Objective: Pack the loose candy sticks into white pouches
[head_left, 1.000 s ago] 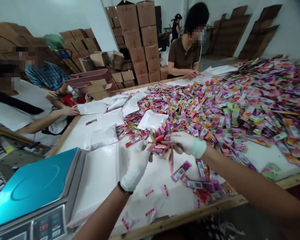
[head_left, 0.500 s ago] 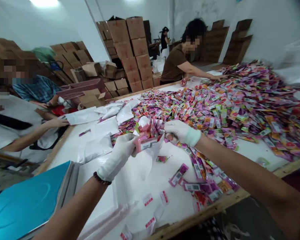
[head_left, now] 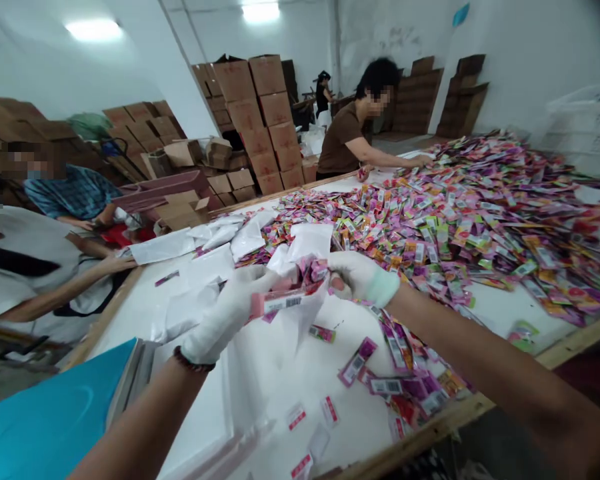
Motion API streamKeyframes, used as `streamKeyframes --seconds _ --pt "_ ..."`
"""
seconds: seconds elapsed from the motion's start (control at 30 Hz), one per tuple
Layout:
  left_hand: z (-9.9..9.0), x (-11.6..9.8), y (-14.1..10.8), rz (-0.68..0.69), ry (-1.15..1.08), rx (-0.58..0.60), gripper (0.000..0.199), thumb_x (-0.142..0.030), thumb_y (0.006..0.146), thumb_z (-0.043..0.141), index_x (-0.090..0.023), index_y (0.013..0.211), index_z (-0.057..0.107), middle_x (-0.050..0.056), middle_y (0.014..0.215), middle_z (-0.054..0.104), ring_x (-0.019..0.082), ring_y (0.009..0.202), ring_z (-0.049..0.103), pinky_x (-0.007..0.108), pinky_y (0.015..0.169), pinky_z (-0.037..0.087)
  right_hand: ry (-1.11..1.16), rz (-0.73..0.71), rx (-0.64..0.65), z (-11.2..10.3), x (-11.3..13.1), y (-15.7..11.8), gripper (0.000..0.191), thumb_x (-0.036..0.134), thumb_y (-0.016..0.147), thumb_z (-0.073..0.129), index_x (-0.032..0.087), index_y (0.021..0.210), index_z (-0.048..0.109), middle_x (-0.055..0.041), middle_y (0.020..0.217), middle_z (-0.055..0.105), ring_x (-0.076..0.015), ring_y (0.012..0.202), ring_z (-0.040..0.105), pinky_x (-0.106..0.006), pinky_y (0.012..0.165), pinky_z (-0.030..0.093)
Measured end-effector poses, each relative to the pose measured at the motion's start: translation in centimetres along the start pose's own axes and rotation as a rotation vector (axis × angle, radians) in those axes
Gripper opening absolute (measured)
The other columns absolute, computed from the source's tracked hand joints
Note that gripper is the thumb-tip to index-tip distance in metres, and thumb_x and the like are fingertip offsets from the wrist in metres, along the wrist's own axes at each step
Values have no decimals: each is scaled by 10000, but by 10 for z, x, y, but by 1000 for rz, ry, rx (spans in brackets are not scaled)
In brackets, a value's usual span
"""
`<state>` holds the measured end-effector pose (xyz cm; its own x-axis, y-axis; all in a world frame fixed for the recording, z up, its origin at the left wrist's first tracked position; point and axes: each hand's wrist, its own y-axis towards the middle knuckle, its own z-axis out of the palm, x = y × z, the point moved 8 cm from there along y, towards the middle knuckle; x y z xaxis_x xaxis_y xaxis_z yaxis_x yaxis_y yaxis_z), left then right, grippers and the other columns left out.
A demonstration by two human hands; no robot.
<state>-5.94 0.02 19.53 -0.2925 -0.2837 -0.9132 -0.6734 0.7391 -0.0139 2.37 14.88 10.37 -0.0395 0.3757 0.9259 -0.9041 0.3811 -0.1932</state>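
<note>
My left hand (head_left: 233, 310), in a white glove, is closed on pink packets (head_left: 283, 301) with a barcode label facing me. Facing it, my gloved right hand (head_left: 357, 275) pinches the edge of a white bag (head_left: 307, 320), with more pink and purple packets between the two hands. Part of the bag stands up behind the packets. Below my right hand, a few loose sachets (head_left: 357, 362) lie on the white tabletop (head_left: 265, 400). Filled white bags (head_left: 187, 307) rest left of my left hand.
A large heap of colourful sachets (head_left: 450, 220) covers the table's right side. Across it a person in brown (head_left: 343, 140) reaches into the heap. Two people sit at the left. A blue-covered stack (head_left: 55, 413) is near left; cartons (head_left: 267, 113) stand behind.
The view has tilted up slightly. The pink packets in my left hand have shifted left and lie flatter, and more of the white bag stands up behind them.
</note>
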Motion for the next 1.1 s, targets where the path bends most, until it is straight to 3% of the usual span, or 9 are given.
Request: streamKeyframes --seconds 0.13,0.33,0.43,0.5,0.57,0.73,0.83,1.0,1.1 --pt "5 4 10 -16 192 98 351 -349 680 644 -208 441 428 -22 392 421 88 392 348 193 389 210 -183 -51 -42 -5 19 -3 177 259 631 638 182 506 538 26 315 468 -76 261 338 -189 261 217" --pt "-16 6 20 -19 439 -57 302 -284 746 563 -198 480 446 -42 435 413 86 417 335 210 429 203 -269 -125 -11 0 36 -8 172 283 677 577 191 544 519 28 334 493 -82 258 350 -194 273 255" --pt "-19 -7 12 118 603 -116 270 -233 764 544 -188 506 475 -37 464 452 96 467 400 215 476 236 -360 -151 27 3 28 -20 149 281 672 561 190 559 528 26 382 540 -85 289 403 -187 299 304" --pt "-9 -5 -1 219 668 -116 203 -243 781 543 -188 586 553 -26 532 535 113 526 473 221 518 279 -380 -135 92 2 7 -29 153 296 688 552 194 578 526 30 420 560 -88 316 434 -189 327 336" --pt "13 19 -16 235 725 -78 151 -267 805 549 -198 689 617 -7 623 618 138 584 538 239 563 321 -413 -45 116 -8 -32 -37 175 316 724 541 200 594 517 31 444 563 -96 332 444 -207 358 363" --pt "99 140 -63 110 741 138 137 -245 857 535 -198 903 655 64 827 709 216 763 652 295 678 419 -889 43 -40 -47 -125 -71 146 253 809 522 182 712 605 -39 660 659 -161 598 581 -261 556 412" --pt "121 184 -85 14 706 99 277 -293 838 607 -197 1098 615 91 1028 704 245 913 670 322 765 462 -1117 -11 -69 -35 -151 -103 182 270 874 498 188 878 661 -51 833 696 -178 768 616 -278 679 402" --pt "120 180 -87 16 780 104 302 -264 855 586 -205 1151 600 87 1072 673 239 927 661 325 767 472 -1371 -7 288 27 -198 -136 370 480 783 652 171 975 715 -127 990 688 -284 938 605 -363 796 420" --pt "113 168 -81 111 803 124 269 -228 907 509 -217 1146 631 81 1077 669 223 951 653 310 778 471 -1338 -84 492 41 -211 -141 403 412 796 643 219 1143 710 -105 1025 703 -285 971 599 -392 860 412"
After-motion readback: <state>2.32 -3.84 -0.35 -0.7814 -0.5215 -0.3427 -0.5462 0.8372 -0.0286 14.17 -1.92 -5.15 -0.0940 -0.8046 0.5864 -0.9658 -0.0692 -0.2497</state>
